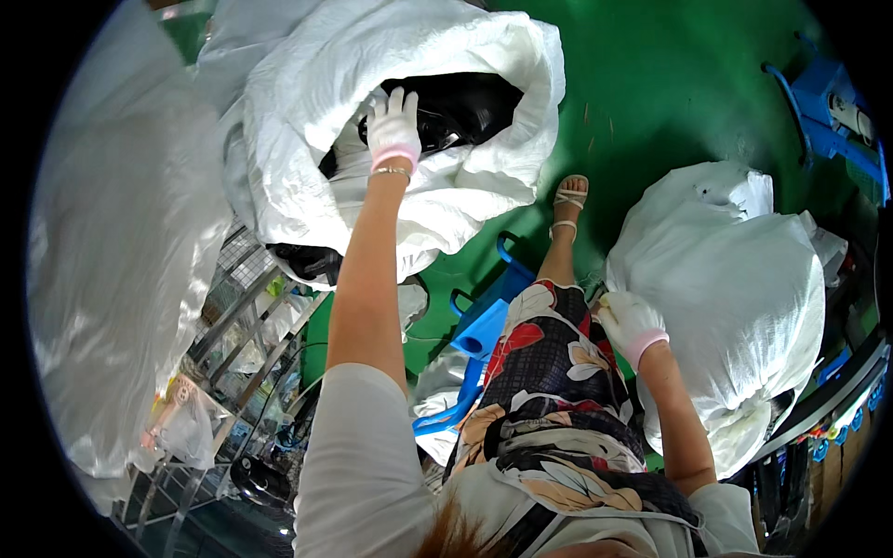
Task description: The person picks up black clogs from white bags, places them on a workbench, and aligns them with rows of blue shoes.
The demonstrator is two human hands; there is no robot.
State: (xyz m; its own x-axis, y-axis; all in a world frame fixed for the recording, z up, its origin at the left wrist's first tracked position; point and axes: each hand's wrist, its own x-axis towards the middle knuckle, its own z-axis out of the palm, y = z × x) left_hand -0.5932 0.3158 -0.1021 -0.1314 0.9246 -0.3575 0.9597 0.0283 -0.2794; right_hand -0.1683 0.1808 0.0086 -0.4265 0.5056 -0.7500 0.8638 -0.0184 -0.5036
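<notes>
My left hand (393, 130), in a white glove with a pink cuff, reaches into the mouth of a large white woven sack (326, 84). Its fingers are stretched out and slightly apart, lying over the near side of glossy black parts (474, 112) inside. How deep the parts go is hidden by the sack's folds. Beside my thigh, my right hand (634, 325), gloved the same way, is closed with its fingers curled in. What it holds, if anything, cannot be made out. Close by on its right bulges a filled white sack (716, 279).
A blue stool (484, 325) stands beside my leg on the green floor (651, 84). At the left, white sheeting (121, 232) hangs by a metal rack (237, 312) with plastic bags. Blue metal equipment (828, 112) stands far right. Black pieces (307, 260) show below the open sack.
</notes>
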